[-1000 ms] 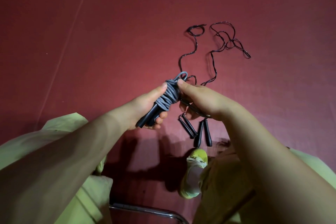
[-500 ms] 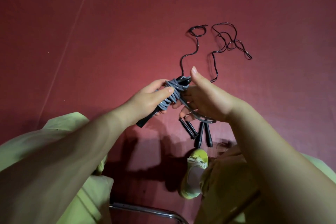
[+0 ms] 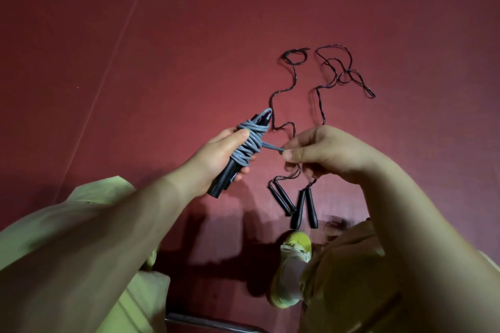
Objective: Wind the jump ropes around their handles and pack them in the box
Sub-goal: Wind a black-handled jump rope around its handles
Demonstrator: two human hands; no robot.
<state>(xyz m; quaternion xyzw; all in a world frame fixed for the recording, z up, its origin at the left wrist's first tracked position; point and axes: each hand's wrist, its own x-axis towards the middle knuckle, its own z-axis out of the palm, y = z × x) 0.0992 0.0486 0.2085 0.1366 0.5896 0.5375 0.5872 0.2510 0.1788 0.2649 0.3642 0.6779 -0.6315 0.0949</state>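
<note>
My left hand (image 3: 216, 155) grips the two black handles of a grey jump rope (image 3: 250, 140), whose cord is wound in several turns around them. My right hand (image 3: 324, 153) pinches the loose end of that grey cord and holds it taut, out to the right of the bundle. Two more jump ropes lie on the red floor: their thin black cords (image 3: 320, 81) snake away from me, and their black handles (image 3: 296, 205) lie in two pairs below my right hand. No box is in view.
The red floor (image 3: 189, 35) stretches ahead, with a pale seam line running diagonally at the left. My foot in a yellow-green shoe (image 3: 290, 270) is just below the handles. A metal bar (image 3: 205, 323) crosses the bottom edge.
My right hand came off the top of the bundle and pulled the cord's end out to the right. The left hand tilted the bundle more upright.
</note>
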